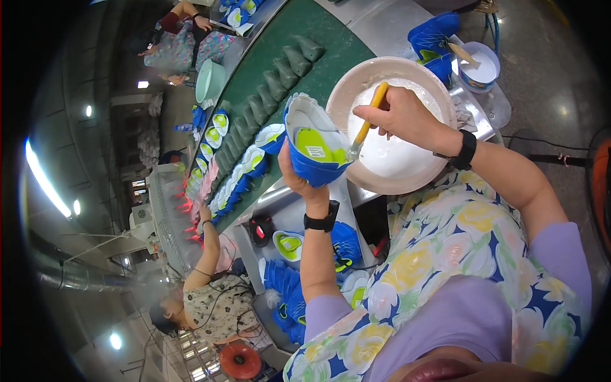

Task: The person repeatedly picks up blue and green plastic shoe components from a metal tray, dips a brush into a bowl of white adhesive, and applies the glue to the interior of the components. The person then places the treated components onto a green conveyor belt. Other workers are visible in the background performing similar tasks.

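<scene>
While left hand (pixel 299 181) fingers grip the blue shoe (pixel 313 143) — white label inside — right hand (pixel 398 114) fingers pinch a brush (pixel 367 124).

green conveyor belt (pixel 318 70) runs diagonally | row of dark green shoe lasts (pixel 280 79) on it | blue-and-white shoe uppers (pixel 238 175) along its lower edge | mint bowl (pixel 210 79) at its left rim | small white tub (pixel 480 67) off its right side | two other workers beside belt

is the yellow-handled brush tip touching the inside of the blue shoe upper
Touching: in the head view the yellow-handled brush's bristles press the blue shoe upper's green insole.
</scene>
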### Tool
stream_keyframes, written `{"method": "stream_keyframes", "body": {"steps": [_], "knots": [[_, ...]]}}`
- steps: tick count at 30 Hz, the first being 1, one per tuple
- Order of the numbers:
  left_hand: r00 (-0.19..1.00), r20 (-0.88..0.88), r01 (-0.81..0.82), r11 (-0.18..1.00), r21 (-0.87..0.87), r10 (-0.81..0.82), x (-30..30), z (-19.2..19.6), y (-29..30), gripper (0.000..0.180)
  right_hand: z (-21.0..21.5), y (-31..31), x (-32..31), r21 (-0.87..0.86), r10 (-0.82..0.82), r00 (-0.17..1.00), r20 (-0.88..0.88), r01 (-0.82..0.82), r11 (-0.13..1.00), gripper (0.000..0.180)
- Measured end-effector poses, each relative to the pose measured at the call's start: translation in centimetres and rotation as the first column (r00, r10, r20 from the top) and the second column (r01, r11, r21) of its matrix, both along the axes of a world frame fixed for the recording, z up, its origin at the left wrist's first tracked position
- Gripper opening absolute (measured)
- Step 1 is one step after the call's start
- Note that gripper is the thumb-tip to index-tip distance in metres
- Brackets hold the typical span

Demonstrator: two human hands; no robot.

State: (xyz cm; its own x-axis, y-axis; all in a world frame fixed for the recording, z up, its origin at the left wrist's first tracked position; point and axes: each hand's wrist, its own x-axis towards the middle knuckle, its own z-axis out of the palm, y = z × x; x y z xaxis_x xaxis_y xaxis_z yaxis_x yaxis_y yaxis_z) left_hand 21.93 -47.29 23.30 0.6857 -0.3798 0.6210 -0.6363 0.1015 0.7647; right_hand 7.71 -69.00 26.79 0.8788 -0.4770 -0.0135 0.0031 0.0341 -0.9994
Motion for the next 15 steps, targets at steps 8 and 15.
{"method": "stream_keyframes", "body": {"steps": [8, 15], "knots": [[0.806, -0.577, 0.291, 0.938, 0.189, -0.134, 3.7, -1.9, 4.5, 0.042, 0.7, -2.0, -0.7, -0.136, 0.035, 0.956, 0.293, 0.006, 0.991, 0.026], [-0.293, -0.871, 0.217, 0.86, -0.462, -0.395, -2.0, -2.7, 3.1, 0.057, 1.3, -1.1, -0.3, -0.487, 0.356, 0.771, 0.527, -0.069, 0.87, 0.022]]}}
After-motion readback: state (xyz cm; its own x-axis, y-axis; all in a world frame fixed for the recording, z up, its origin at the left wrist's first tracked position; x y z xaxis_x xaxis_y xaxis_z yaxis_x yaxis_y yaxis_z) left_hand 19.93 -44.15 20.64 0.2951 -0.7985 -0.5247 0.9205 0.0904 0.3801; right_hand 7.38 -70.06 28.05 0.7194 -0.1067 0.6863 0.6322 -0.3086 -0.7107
